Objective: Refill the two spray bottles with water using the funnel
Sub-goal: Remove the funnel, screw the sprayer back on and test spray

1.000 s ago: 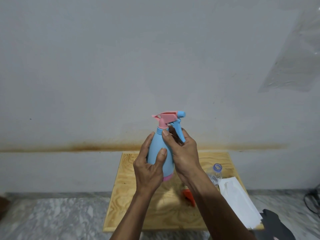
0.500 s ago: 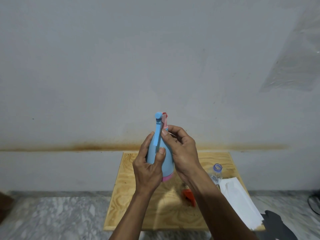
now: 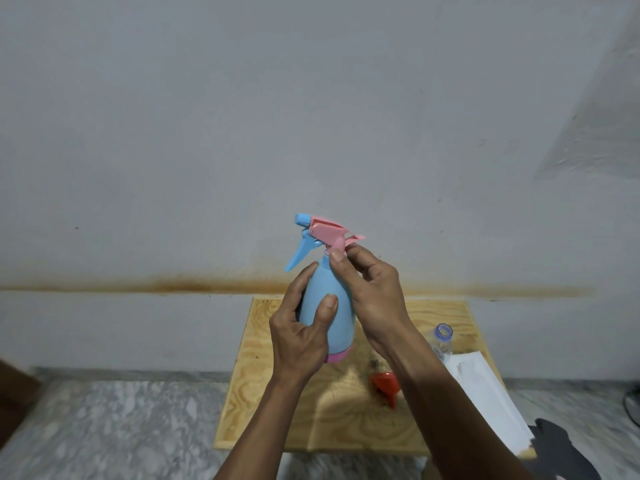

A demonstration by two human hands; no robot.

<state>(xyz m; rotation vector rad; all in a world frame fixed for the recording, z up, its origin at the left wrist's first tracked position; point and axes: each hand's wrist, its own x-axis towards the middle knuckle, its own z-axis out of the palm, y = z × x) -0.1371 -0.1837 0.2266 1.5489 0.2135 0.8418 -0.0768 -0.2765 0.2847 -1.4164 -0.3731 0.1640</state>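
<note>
We see only one spray bottle [image 3: 327, 306]; the clear water bottle [image 3: 440, 342] is half hidden behind the right forearm, as is the red funnel [image 3: 385, 384] lying below the right wrist. The spray bottle is pale blue with a pink base and a pink-and-blue trigger head pointing left, held upright above the wooden table [image 3: 263, 375]. Our left hand [image 3: 299, 336] wraps around its body; our right hand [image 3: 372, 292] pinches the pink collar at its neck.
</note>
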